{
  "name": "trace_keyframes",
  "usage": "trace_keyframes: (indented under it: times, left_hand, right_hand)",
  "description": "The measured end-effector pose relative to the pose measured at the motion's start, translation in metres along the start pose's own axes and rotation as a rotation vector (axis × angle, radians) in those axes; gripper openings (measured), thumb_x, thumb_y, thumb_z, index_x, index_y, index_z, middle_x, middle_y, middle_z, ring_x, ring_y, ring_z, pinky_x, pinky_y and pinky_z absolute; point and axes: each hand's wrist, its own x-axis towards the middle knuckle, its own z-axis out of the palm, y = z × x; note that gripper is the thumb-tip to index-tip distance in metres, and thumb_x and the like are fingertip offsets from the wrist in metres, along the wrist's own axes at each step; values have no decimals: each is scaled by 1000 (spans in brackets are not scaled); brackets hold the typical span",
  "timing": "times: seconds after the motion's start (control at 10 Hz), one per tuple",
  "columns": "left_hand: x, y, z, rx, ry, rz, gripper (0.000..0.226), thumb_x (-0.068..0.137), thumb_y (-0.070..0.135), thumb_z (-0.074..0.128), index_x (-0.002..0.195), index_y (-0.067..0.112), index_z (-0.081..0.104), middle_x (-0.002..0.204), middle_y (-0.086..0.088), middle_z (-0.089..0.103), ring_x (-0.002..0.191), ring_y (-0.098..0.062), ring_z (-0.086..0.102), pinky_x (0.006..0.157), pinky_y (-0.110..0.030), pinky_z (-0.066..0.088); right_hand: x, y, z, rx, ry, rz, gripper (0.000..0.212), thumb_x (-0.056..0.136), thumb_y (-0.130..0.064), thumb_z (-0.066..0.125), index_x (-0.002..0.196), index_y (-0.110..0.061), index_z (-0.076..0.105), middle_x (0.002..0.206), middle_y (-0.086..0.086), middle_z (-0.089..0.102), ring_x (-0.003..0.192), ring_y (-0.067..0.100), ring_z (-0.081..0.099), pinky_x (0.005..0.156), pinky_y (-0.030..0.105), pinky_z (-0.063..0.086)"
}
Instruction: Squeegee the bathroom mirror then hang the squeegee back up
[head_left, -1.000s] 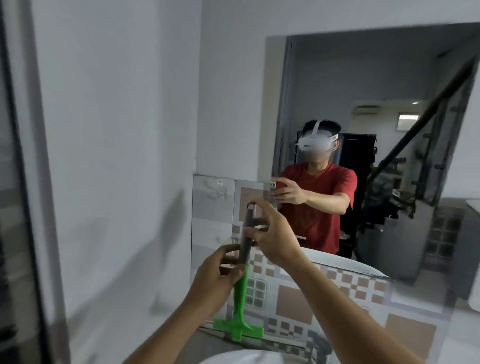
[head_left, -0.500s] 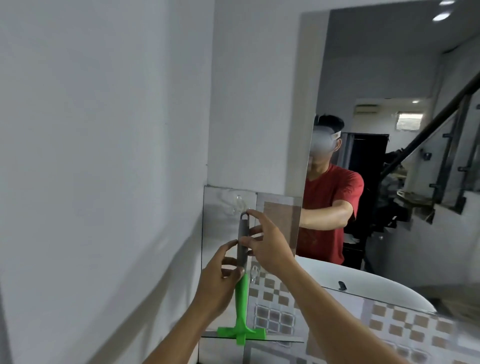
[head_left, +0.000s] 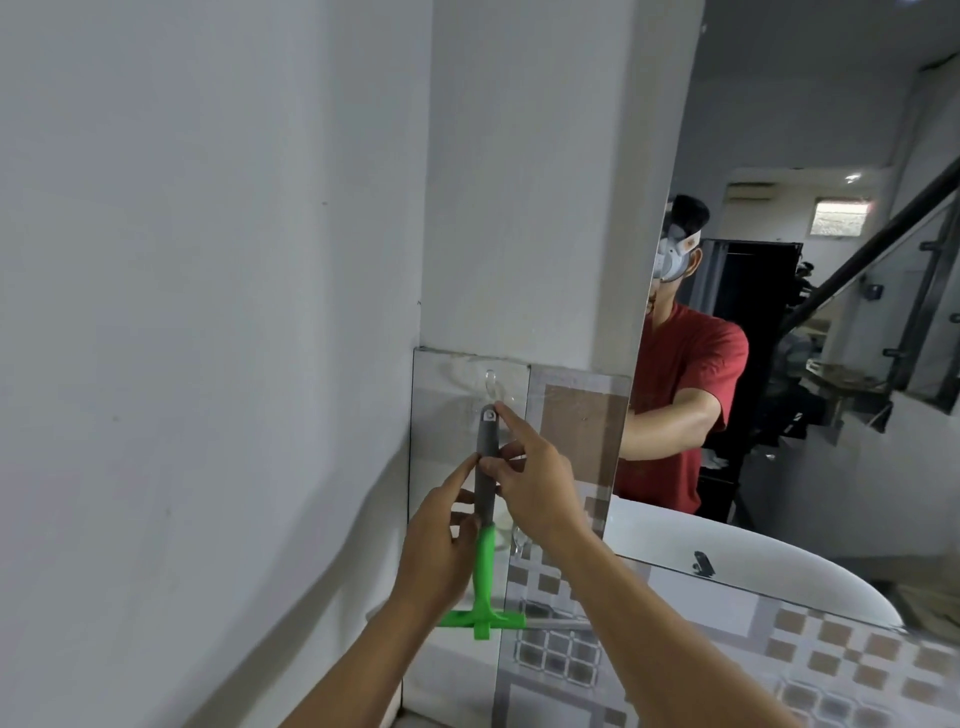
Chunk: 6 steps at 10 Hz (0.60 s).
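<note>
In the head view, the squeegee (head_left: 487, 512) had risen since 1 second before: the hole at the end of its handle now sat just under the clear plastic hook (head_left: 491, 383) on the glossy tile, so hanging seemed almost done. The left hand (head_left: 440, 551) pinched the grey rubber grip where it met the green plastic. The right hand (head_left: 535, 480) held the grip loosely, forefinger stretched to the top. The mirror (head_left: 779, 364) stood at the right.

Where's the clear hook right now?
Head view, centre: the clear hook sits on the tiled wall strip left of the mirror, just above the squeegee handle's top.
</note>
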Motion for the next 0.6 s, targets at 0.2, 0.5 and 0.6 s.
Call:
trace_keyframes:
  times: [0.2, 0.5, 0.6]
  left_hand:
    - [2, -6, 2, -2, 8, 20, 57, 98, 15, 63, 144, 43, 46, 112, 16, 67, 98, -1, 65, 80, -21, 58]
    - [-8, 3, -6, 43, 21, -39, 61, 96, 13, 67, 148, 36, 44, 112, 10, 62, 95, -6, 64, 75, -11, 50]
    - [-29, 12, -13, 21, 81, -111, 55, 96, 20, 67, 146, 32, 48, 115, 5, 62, 99, -11, 65, 72, -7, 47]
  right_hand:
    - [-1, 1, 0, -42, 0, -26, 68, 97, -12, 64, 150, -43, 36, 99, -5, 69, 87, 5, 66, 86, 32, 59]
    - [-25, -4, -20, -172, -12, -20, 63, 100, -13, 58, 154, -35, 33, 124, 2, 65, 95, 9, 60, 77, 24, 55]
    - [-41, -10, -47, -201, 23, -56, 50, 99, -13, 56, 146, -28, 48, 112, -1, 70, 88, 7, 66, 62, 17, 52]
